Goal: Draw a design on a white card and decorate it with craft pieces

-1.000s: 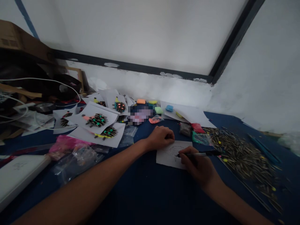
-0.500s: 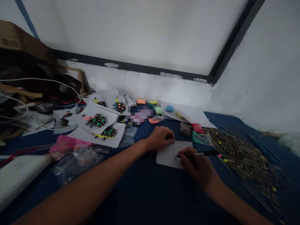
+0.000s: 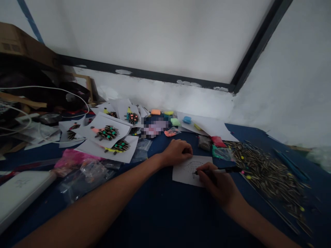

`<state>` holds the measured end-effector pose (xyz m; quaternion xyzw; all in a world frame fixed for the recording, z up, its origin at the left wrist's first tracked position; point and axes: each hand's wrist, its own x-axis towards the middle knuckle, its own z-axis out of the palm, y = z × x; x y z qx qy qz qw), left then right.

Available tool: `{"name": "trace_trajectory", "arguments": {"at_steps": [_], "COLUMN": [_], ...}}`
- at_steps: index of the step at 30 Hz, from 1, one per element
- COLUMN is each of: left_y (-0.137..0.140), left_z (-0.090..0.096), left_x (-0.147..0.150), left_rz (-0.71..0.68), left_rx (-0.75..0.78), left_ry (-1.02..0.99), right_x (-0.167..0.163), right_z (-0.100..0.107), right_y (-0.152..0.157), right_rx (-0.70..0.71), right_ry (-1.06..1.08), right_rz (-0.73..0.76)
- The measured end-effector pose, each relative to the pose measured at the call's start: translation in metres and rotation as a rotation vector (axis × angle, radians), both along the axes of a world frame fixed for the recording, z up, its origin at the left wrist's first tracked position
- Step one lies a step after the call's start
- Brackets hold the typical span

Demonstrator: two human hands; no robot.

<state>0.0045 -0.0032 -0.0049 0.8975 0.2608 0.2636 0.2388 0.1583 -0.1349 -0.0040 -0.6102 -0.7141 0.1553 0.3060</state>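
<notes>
Head view: bent over a dark blue worktop, you press a black-capped marker to a small sheet of white paper. Your right hand has its grip closed around the marker, the tip at the lower part of a drawing made up of a domed outline filled with short marks. Your left hand rests at the sheet's far left corner, fingers curled; whether that grip closes on anything, you cannot tell from this angle. The paper lies flat, well in from the worktop's near edge. Towards the worktop's right edge spreads a heap of dark, slender seeds, dotted with small yellow pieces. Just beyond the paper sit a red packet and a green-trimmed bag. Farther left, overlapping sheets carry spiny, seed-covered figures with coloured dots. Nearer you lies a clear plastic bag, beside a white box at the worktop's left edge. An orange packet sits by the far edge, against the wall.
</notes>
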Motion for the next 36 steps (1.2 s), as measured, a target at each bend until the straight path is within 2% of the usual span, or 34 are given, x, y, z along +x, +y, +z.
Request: {"name": "trace_trajectory", "arguments": {"at_steps": [8, 15, 30, 36], "left_y": [0.000, -0.001, -0.003, -0.002], "left_z": [0.001, 0.003, 0.004, 0.004], "left_x": [0.000, -0.001, 0.000, 0.000], "left_rz": [0.010, -0.002, 0.021, 0.024], "left_rx": [-0.001, -0.014, -0.018, -0.013], "left_ry": [0.019, 0.029, 0.033, 0.031], "right_x": [0.003, 0.010, 0.002, -0.001], "right_z": [-0.003, 0.001, 0.004, 0.007], "right_y": [0.000, 0.002, -0.001, -0.001], "right_rx": [-0.050, 0.038, -0.004, 0.023], "right_ry": [0.069, -0.012, -0.031, -0.065], "right_rz": [-0.004, -0.187, -0.130, -0.126]}}
